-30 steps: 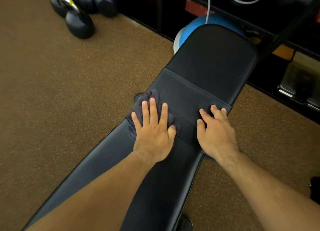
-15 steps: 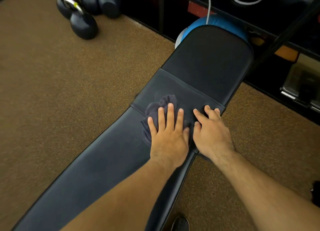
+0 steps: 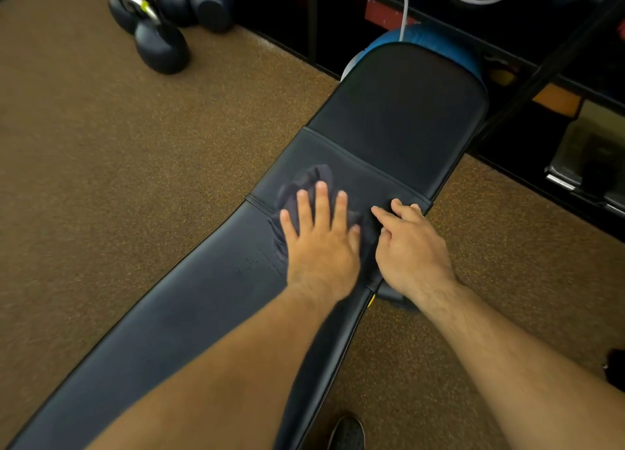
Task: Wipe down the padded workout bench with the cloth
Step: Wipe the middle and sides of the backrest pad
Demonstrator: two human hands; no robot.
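Floor [image 3: 101, 179]: brown speckled surface under everything in view.

Workout bench [image 3: 399, 118]: black, padded, running from lower left to upper right. It has a long pad near the camera, a short section between two stitched seams, and a rounded end pad at the far end.

Storage rack [image 3: 338, 16]: dark shelving along the top edge, beyond the bench's far end. Its contents are too dim to name.

Kettlebells [image 3: 162, 45]: a cluster of dark ones on the floor at upper left, well apart from the bench. The nearest has a shiny handle.

Ball [image 3: 436, 38]: blue, mostly hidden behind the rounded end pad.

Left hand [image 3: 321, 246]: lies palm down on the cloth with straight, spread fingers, pressing it flat to the pad rather than gripping it.

Right hand [image 3: 412, 250]: rests on the bench's right edge, just beside the left hand. It is relaxed and holds nothing, with the index finger stretched toward the cloth and the other fingers loosely bent.

Cloth [image 3: 313, 179]: dark and crumpled, lying on the bench top across the nearer seam. It is mostly covered by the left hand, with folds showing past the fingertips and at the left side.

Shoe [image 3: 348, 432]: dark toe on the floor at the bottom edge, beside the bench.

Cable [image 3: 404, 6]: white, hanging down to the ball.
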